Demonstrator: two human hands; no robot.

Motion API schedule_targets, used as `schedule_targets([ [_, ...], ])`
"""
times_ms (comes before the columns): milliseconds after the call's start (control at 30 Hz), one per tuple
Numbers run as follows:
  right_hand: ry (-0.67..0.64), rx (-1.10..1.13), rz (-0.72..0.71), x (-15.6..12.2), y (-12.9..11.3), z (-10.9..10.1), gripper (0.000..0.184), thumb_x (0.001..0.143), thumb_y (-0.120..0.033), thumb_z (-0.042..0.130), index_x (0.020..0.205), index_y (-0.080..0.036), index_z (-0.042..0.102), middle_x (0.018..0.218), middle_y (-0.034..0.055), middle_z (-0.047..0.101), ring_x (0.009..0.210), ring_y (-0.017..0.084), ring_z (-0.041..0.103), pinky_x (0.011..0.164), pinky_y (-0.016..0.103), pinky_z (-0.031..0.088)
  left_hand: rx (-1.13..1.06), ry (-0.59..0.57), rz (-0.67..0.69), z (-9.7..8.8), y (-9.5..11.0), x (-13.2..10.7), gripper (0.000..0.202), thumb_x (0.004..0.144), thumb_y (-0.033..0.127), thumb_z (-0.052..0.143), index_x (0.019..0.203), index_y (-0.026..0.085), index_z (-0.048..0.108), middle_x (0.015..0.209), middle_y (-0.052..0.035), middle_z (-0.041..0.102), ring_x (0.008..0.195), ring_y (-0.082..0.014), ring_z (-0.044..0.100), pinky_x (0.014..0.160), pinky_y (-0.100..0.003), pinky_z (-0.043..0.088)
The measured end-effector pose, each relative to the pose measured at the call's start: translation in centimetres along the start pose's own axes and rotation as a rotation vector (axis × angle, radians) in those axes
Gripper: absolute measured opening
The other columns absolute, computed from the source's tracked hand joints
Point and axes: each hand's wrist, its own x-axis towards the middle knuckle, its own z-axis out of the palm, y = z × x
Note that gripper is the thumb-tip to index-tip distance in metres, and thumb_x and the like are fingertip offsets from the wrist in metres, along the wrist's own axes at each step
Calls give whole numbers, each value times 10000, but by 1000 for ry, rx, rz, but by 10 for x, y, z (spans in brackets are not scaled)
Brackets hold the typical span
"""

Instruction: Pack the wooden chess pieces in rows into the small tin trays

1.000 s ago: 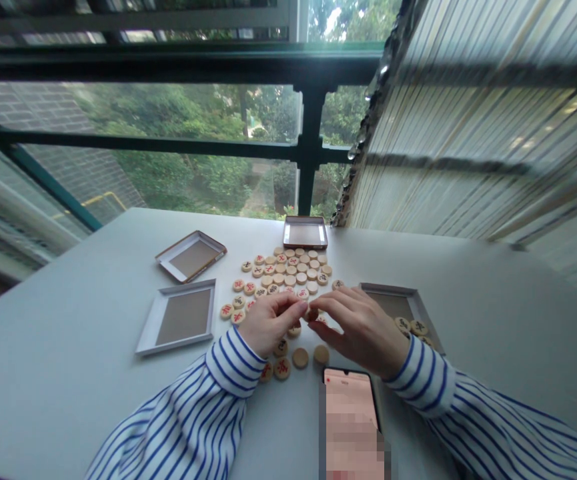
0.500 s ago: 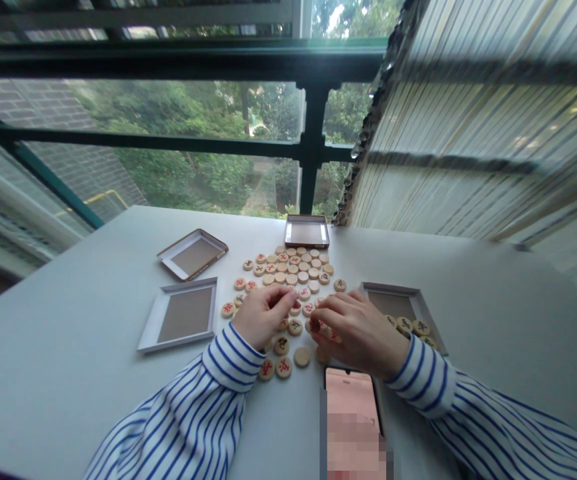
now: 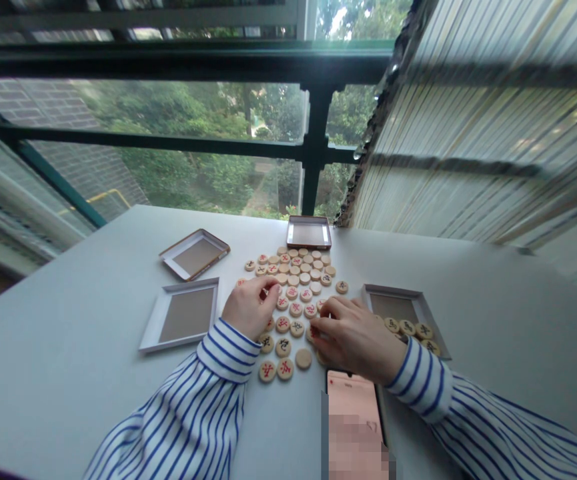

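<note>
Two hands among wooden discs (image 3: 295, 310), table (image 3: 68, 373) centre: left hand (image 3: 249, 310) pinches one; right hand (image 3: 355, 337) grip indiscernible.

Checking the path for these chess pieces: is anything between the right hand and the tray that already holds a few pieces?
Nothing visible. The right hand rests on chess pieces right beside the tray; the phone lies nearer the person, off that line.
</note>
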Motion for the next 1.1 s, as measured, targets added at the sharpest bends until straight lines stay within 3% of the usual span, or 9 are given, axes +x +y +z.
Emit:
schedule_targets([
  [233,-21,8,11,1,-1,-1,266,858,-351,411,878,-201,629,821,61,538,810,161,461,676,297,310,81,30,24,2,-9,4,226,767,291,478,880,176,637,817,-42,664,690,-161,583,655,-278,450],
  [467,-8,30,25,1,7,-10,227,832,-325,467,982,-216,597,904,63,580,861,171,502,714,305,342,84,80,58,1,-15,7,202,776,255,466,864,168,627,794,-43,655,689,-161,582,677,-284,453],
  [633,-49,-28,58,18,25,-17,223,847,-275,442,986,-210,603,932,70,618,887,169,539,710,284,363,97,130,75,2,-21,10,196,771,215,468,875,161,625,823,-56,654,744,-178,586,722,-306,455],
  [767,-77,-106,94,37,38,-16,218,788,-251,521,983,-204,609,940,65,628,891,183,547,707,275,371,70,136,78,2,-21,11,190,772,204,469,879,156,619,842,-59,651,761,-180,586,730,-308,458],
  [1100,-115,-157,69,54,37,-12,129,790,-261,518,826,-206,629,858,49,635,834,167,542,649,260,354,35,106,144,6,-14,10,185,773,181,476,899,159,609,857,-55,649,790,-173,577,750,-309,458],
])
